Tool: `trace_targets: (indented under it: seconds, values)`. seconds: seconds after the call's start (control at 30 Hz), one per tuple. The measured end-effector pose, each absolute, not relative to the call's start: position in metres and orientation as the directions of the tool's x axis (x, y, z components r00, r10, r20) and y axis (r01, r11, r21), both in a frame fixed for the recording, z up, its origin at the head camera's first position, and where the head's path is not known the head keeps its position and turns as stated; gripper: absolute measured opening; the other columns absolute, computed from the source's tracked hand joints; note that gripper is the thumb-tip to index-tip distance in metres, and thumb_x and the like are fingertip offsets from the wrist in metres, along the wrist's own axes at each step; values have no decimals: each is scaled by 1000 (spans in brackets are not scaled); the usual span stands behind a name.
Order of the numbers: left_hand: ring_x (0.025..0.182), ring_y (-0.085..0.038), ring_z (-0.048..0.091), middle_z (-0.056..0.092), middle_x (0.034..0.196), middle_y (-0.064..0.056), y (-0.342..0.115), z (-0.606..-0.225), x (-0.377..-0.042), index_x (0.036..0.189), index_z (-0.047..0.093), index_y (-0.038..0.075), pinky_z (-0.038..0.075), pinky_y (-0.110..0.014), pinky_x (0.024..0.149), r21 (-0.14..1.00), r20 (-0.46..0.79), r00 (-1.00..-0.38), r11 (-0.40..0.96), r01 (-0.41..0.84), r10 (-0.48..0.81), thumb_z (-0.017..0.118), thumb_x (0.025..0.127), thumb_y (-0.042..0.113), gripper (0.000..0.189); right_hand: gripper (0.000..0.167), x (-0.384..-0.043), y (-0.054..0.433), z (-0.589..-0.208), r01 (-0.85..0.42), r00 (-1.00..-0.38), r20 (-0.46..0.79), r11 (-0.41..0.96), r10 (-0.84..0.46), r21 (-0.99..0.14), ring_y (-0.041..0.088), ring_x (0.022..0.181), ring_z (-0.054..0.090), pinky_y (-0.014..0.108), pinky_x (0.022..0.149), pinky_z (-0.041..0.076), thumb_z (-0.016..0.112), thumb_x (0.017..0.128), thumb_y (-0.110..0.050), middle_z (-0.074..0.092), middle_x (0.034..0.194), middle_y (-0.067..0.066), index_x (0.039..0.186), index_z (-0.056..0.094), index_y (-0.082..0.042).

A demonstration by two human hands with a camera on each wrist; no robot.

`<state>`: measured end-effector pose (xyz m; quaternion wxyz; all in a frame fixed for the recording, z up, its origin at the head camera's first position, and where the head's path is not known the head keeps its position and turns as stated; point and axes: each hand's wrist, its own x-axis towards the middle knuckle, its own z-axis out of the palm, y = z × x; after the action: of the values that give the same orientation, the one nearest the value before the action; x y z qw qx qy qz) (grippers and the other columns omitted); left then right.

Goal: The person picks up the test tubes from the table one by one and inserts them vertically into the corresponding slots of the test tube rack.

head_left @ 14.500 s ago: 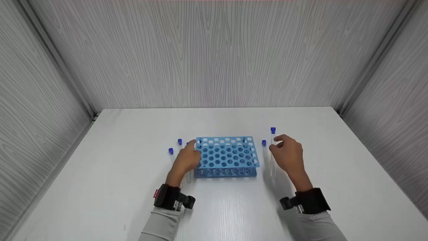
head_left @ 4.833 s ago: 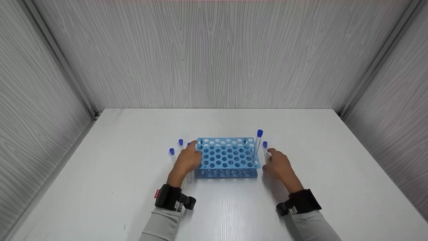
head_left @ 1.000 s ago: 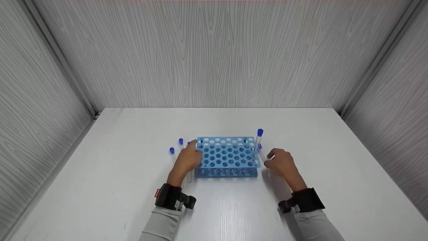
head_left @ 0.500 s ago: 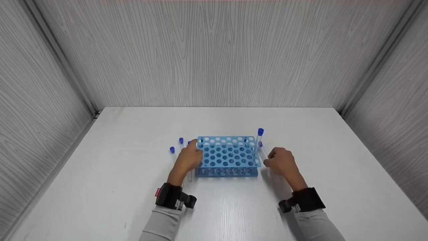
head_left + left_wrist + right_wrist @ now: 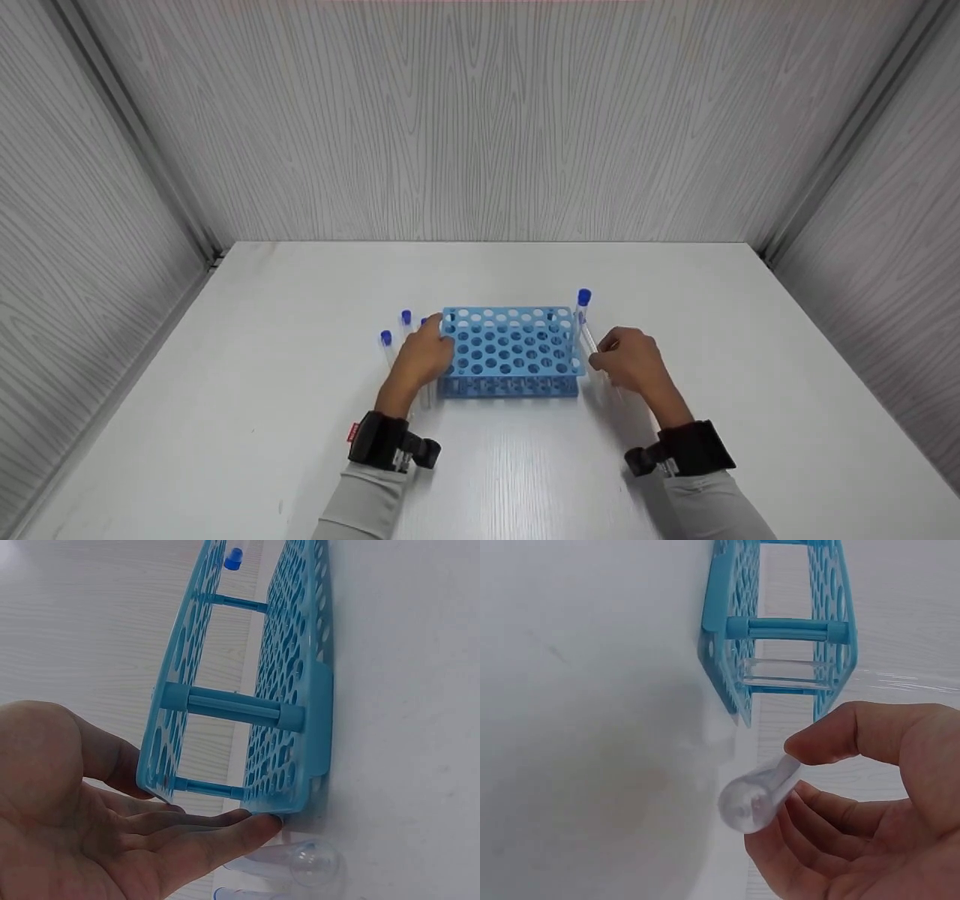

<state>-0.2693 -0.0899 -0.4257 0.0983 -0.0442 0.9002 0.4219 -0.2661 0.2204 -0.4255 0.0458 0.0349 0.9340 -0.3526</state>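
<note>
A blue test tube rack [image 5: 517, 374] with rows of round holes stands mid-table. My left hand [image 5: 421, 358] grips its left end; in the left wrist view the thumb [image 5: 112, 757] lies on the top plate's edge and the fingers run along the end. One clear test tube [image 5: 581, 315] with a blue cap stands in the rack's right end. Just right of the rack, my right hand [image 5: 631, 364] pinches a second test tube [image 5: 751, 802] between thumb and fingers. This tube tilts, its capped end up and leaning left behind the standing tube, its rounded bottom nearest the right wrist camera.
Three blue-capped test tubes [image 5: 386, 339] are left of the rack, partly hidden by my left hand. Two tube bottoms [image 5: 311, 862] show below the fingers in the left wrist view. Grey wood-grain panels [image 5: 480, 120] enclose the white table [image 5: 495, 465] at back and sides.
Since the earliest frame, one tube has gone from my right hand into the rack's right end. My right hand then took the second tube, which now tilts toward the rack. The left hand stayed put.
</note>
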Motion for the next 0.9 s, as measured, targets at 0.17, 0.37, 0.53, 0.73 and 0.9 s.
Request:
trace_targets:
  seconds: [0.17, 0.37, 0.53, 0.73, 0.9]
  values:
    - [152, -38, 29, 33, 163, -19, -90, -426, -269, 161, 23, 5, 25, -53, 123, 755, -198, -980, 639, -147, 9, 36, 105, 20, 60, 27, -264, 220, -420, 81, -996, -90, 724, 26, -685, 19, 67, 67, 30, 60, 56, 68, 86, -17, 72, 94, 17, 105, 66, 3]
    - [151, -39, 31, 35, 162, -19, -91, -427, -268, 160, 25, 4, 26, -54, 123, 753, -182, -983, 645, -135, 7, 36, 104, 19, 59, 26, -262, 218, -417, 79, -996, -86, 707, 26, -703, 19, 67, 67, 30, 60, 56, 68, 86, -15, 71, 93, 16, 104, 66, 3]
    - [151, -39, 31, 35, 162, -19, -90, -427, -268, 160, 24, 5, 26, -54, 123, 754, -191, -982, 641, -144, 4, 35, 105, 20, 58, 26, -261, 218, -416, 79, -996, -82, 705, 30, -705, 20, 69, 67, 30, 60, 56, 68, 86, -15, 71, 95, 16, 105, 66, 2]
    - [150, -39, 32, 36, 162, -19, -89, -426, -269, 161, 25, 6, 27, -54, 122, 751, -193, -981, 644, -146, 3, 35, 105, 20, 58, 26, -261, 217, -413, 81, -996, -87, 697, 26, -712, 28, 75, 70, 30, 61, 57, 68, 87, -16, 70, 97, 17, 106, 65, 1]
    - [151, -38, 31, 35, 163, -19, -91, -426, -269, 161, 24, 5, 27, -53, 123, 750, -197, -980, 644, -148, 4, 36, 106, 20, 58, 26, -261, 216, -411, 82, -996, -87, 698, 28, -711, 27, 73, 69, 30, 61, 57, 68, 87, -18, 70, 96, 15, 105, 65, 0]
